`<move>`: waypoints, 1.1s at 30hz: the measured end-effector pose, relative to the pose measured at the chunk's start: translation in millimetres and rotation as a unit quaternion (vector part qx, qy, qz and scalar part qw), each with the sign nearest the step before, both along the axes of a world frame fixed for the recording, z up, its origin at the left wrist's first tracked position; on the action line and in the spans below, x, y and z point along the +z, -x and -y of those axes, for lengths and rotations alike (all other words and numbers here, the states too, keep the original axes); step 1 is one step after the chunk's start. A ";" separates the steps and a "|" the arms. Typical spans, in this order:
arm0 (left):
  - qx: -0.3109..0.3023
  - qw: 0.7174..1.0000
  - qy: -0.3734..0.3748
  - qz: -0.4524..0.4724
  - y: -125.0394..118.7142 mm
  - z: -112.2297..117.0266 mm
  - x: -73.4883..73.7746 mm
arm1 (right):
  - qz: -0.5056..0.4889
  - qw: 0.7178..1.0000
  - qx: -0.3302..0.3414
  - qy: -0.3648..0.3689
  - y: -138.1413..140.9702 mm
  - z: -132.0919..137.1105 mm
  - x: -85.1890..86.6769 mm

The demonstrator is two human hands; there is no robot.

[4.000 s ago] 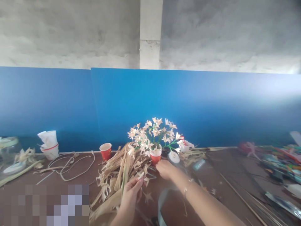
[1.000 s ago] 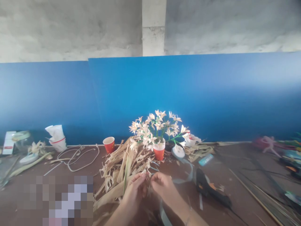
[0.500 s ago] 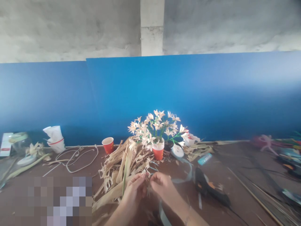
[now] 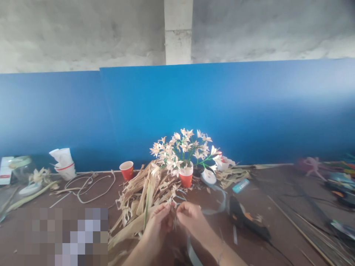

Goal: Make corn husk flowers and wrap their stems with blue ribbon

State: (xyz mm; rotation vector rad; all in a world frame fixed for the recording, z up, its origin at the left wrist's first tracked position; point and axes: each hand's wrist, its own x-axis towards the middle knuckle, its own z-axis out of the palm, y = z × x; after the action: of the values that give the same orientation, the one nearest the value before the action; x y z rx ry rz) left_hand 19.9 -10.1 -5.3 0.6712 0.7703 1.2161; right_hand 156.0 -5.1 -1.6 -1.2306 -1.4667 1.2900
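My left hand (image 4: 156,224) and my right hand (image 4: 190,219) meet over the brown table (image 4: 277,236), fingertips pinched together on a small pale husk flower (image 4: 174,210) between them. Just left of my hands lies a heap of dried corn husks (image 4: 144,195). Behind it stands a red paper cup (image 4: 186,178) full of white husk flowers (image 4: 183,149) on green stems. A pale blue ribbon (image 4: 219,205) curls from a white spool (image 4: 208,176) towards my right wrist.
A black glue gun (image 4: 246,221) lies right of my hands. An empty red cup (image 4: 127,170), a white cable (image 4: 88,186) and stacked white cups (image 4: 63,162) sit at the left. Thin sticks (image 4: 305,232) and colourful craft items (image 4: 332,177) fill the right. A blue board (image 4: 194,111) backs the table.
Four seconds ago my right hand reached to the flower cup; it has since come back beside my left hand. Over the last second both hands hold almost still, pinching the small flower.
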 end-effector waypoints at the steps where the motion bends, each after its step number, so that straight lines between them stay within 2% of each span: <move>1: 0.002 1.000 0.001 -0.001 -0.2 -0.1 -0.3 | 0.003 1.000 -0.001 0.001 -0.1 -0.1 -0.1; 16: 0.002 1.000 -0.011 -0.011 0.7 0.2 -1.0 | -0.009 1.000 0.003 0.013 0.9 -0.4 -0.3; 28: 0.022 0.999 -0.023 -0.043 -2.0 -0.4 -0.3 | -0.033 0.999 -0.003 0.006 1.7 0.2 -5.1; 33: 0.035 0.997 -0.035 -0.056 -3.0 0.5 -1.1 | -0.044 0.999 -0.012 0.027 4.1 1.7 -4.1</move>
State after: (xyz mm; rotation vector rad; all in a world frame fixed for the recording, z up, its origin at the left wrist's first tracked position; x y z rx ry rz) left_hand 22.9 -10.6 -6.4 0.7811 0.8520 1.2822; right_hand 152.0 -6.8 -5.7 -1.2064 -1.3585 1.3596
